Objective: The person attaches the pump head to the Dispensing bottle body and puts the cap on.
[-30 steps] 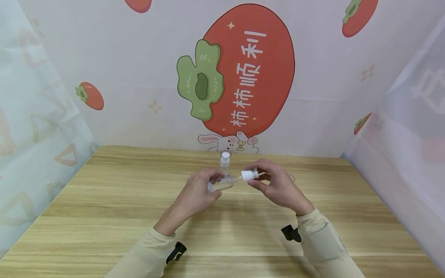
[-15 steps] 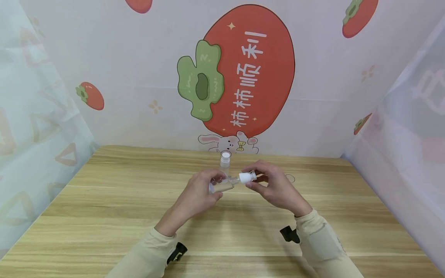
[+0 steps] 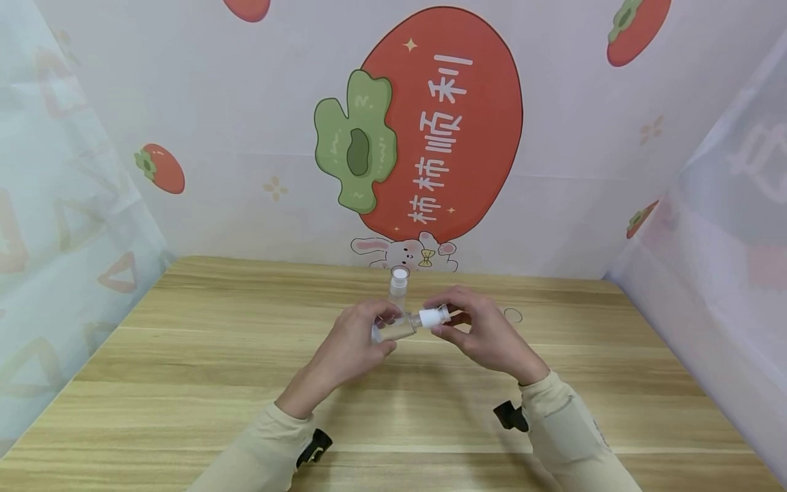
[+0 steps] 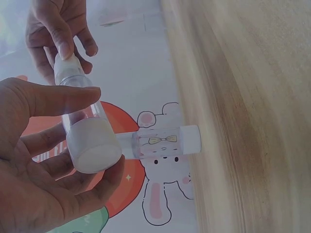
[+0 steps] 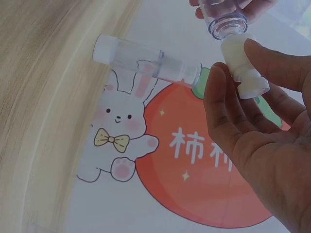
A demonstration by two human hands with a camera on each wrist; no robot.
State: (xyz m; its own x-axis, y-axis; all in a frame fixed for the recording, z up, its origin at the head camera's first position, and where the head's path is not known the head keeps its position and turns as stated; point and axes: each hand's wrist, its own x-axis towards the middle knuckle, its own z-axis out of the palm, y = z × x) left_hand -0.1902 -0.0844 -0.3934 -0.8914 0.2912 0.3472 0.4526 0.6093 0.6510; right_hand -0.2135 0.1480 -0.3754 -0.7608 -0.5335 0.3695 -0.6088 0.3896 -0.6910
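Note:
My left hand holds a clear bottle tilted over the table, fingers and thumb curled round its body. Its white base faces the left wrist camera. Thumb and fingers of my right hand pinch a white pump head at the bottle's neck. In the right wrist view the pump head sits in line with the neck, its lower end right at the clear collar. The tube inside the bottle is hidden.
A second clear bottle with a white top stands upright just behind the hands. To the right, a small clear round piece lies on the wooden table. A printed cloth backdrop rises behind the table.
The right hand has moved left, bringing the pump head from apart from the bottle mouth, with its tube tip showing, down onto the neck. The left hand has barely moved.

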